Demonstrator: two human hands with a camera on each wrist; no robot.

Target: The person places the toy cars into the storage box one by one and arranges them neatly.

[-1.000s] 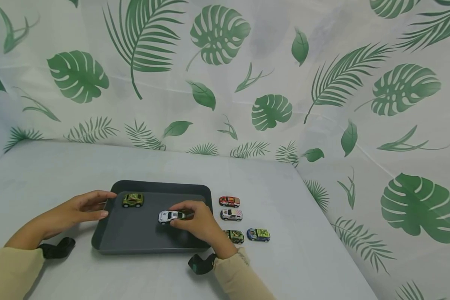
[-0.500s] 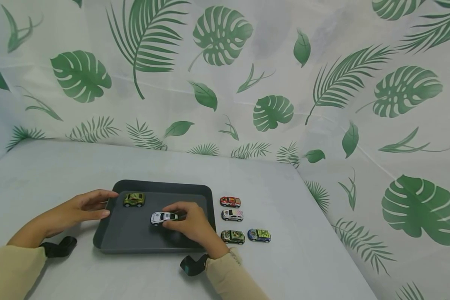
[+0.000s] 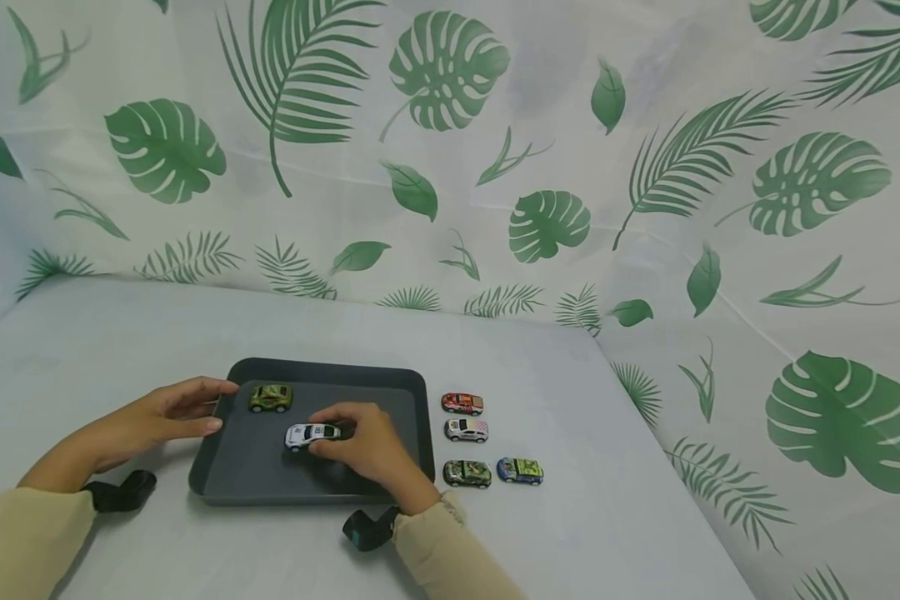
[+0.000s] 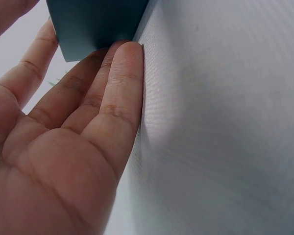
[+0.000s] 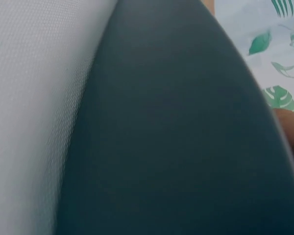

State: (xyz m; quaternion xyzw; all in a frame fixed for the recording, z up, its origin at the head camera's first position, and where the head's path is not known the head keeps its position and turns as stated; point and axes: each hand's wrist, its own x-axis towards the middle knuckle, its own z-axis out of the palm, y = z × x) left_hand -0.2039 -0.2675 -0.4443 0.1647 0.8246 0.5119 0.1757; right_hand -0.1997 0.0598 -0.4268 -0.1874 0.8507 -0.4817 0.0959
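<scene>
A white toy car (image 3: pixel 306 436) is pinched between the thumb and fingers of my right hand (image 3: pixel 371 442), over the middle of the dark grey tray (image 3: pixel 232 475). Behind it, near the tray's far left corner, stands a green camouflage toy car (image 3: pixel 271 397). My left hand (image 3: pixel 146 427) rests at the tray's left side, its fingers nearly straight. The left wrist view shows its fingertips against the outer tray wall (image 4: pixel 98 24), the lowest finger lying along the cloth. In the right wrist view the tray's wall hides most of the right hand, and the held car is out of sight.
Right of the tray are a red toy car (image 3: pixel 462 403), a white-and-pink one (image 3: pixel 466 430), a dark green camouflage one (image 3: pixel 467 473) and a blue-and-yellow one (image 3: pixel 520 471). They stand on a white cloth (image 3: pixel 585 533). A leaf-print curtain (image 3: pixel 450 167) hangs behind.
My right hand has moved left over the tray with the white toy car in its grip, uncovering the dark green camouflage car. The left hand has stayed at the tray's side.
</scene>
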